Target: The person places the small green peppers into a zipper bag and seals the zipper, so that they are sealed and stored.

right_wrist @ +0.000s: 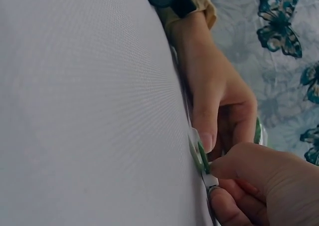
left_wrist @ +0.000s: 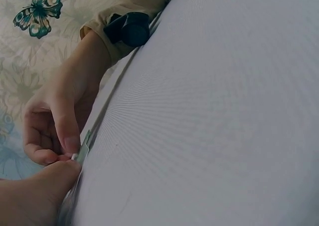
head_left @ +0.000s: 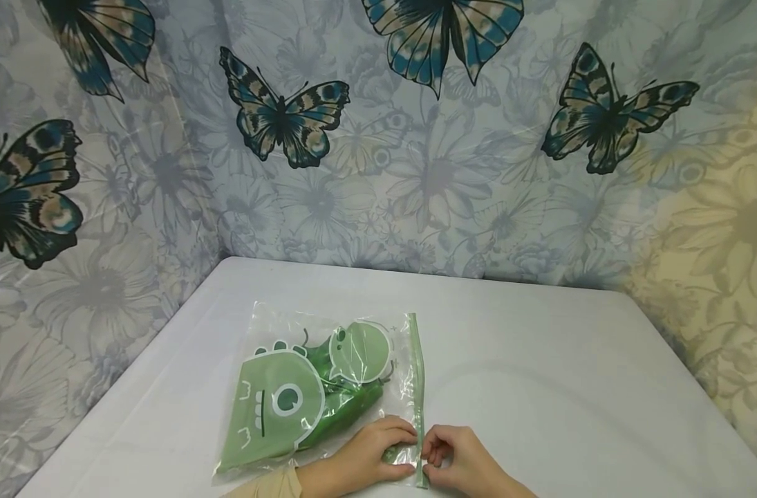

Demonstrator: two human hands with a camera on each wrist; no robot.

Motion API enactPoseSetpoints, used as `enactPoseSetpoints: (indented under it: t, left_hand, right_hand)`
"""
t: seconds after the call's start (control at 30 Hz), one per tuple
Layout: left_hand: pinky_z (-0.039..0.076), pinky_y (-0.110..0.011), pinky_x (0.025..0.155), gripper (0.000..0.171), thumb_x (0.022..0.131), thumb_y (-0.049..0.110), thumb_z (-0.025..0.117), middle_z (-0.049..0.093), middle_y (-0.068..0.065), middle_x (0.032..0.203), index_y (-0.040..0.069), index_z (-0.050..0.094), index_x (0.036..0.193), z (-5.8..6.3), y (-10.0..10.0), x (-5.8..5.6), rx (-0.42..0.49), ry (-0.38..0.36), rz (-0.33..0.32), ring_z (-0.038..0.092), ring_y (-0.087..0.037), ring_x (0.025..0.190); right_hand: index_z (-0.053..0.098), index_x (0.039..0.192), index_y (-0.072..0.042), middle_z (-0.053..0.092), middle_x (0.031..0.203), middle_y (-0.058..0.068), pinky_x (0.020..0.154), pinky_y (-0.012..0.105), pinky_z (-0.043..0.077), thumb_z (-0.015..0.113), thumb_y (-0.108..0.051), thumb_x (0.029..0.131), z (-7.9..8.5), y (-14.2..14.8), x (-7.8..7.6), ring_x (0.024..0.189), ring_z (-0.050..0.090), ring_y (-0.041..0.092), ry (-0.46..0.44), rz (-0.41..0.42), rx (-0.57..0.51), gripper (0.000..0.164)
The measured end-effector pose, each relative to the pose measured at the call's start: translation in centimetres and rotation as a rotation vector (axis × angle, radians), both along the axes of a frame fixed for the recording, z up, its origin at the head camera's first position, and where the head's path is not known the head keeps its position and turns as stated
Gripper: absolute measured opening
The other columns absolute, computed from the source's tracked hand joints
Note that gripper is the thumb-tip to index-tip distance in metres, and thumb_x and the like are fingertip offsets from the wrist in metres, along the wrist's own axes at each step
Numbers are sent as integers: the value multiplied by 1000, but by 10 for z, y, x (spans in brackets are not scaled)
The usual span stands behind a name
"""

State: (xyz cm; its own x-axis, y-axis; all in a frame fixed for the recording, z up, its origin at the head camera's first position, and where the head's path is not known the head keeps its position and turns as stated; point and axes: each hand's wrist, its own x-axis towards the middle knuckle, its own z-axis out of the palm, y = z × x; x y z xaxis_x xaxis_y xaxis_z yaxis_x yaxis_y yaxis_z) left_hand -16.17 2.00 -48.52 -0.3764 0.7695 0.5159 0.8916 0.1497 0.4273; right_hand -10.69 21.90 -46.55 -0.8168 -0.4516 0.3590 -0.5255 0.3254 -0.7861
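A clear zip bag (head_left: 275, 401) with green cartoon monster prints lies on the table, its green zip strip (head_left: 417, 373) toward the right. Inside are shiny green vegetables (head_left: 347, 415) with thin stems, partly hidden by the prints. At the near right corner my left hand (head_left: 375, 453) holds the bag between thumb and fingers, just left of the strip. My right hand (head_left: 462, 456) pinches the near end of the strip from the other side. In the right wrist view, a small white slider (right_wrist: 211, 180) shows at the fingertips of my right hand (right_wrist: 264, 181).
The white table (head_left: 571, 387) extends to the right of and behind the bag. A cloth (head_left: 415, 194) printed with flowers and butterflies hangs along its back and sides. Each sleeve carries a dark wrist device (left_wrist: 134, 30).
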Motion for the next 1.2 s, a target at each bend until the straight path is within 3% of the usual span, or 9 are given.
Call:
enactPoseSetpoints:
  t: [0.37,0.5,0.63,0.87,1.1,1.2]
  left_hand:
    - [33,-14,90,25,79,25,69,58,1,106,7,65,96,-2,0,0,-5,44,-11,49,-6,104]
    - [32,-14,91,25,79,25,70,59,2,105,7,66,96,-2,0,0,-15,58,-10,50,-6,104]
    - [32,-14,91,26,79,25,69,59,2,105,6,67,97,-1,0,0,-18,45,-16,49,-5,104]
    - [33,-14,90,25,80,24,69,59,2,106,6,67,98,0,0,0,-19,22,-24,50,-4,104]
    - [34,-14,90,25,82,24,67,60,2,107,6,67,100,2,0,2,-50,-3,-12,50,-4,105]
    - [34,-14,90,25,82,23,67,60,2,107,6,67,99,2,-1,2,-49,-6,-11,51,-5,104]
  right_hand:
    - [58,77,-8,58,70,-5,48,22,48,68,8,67,2,2,-7,57,52,1,-49,-39,-13,22]
    - [58,75,-8,56,67,-6,47,22,47,68,10,65,3,2,-11,56,51,1,-15,-56,23,23]
    - [57,72,-5,55,63,-2,45,23,46,68,14,62,15,-1,-13,52,51,6,37,-69,47,24]
    - [56,70,0,56,62,4,45,23,46,66,18,61,40,-7,-11,52,51,7,23,-54,44,23]
    - [58,75,-9,56,67,-6,47,21,46,71,7,65,3,7,-27,55,51,2,-2,-74,58,23]
    - [58,75,-8,56,67,-6,47,22,46,71,8,65,4,8,-28,56,50,1,2,-68,61,23]
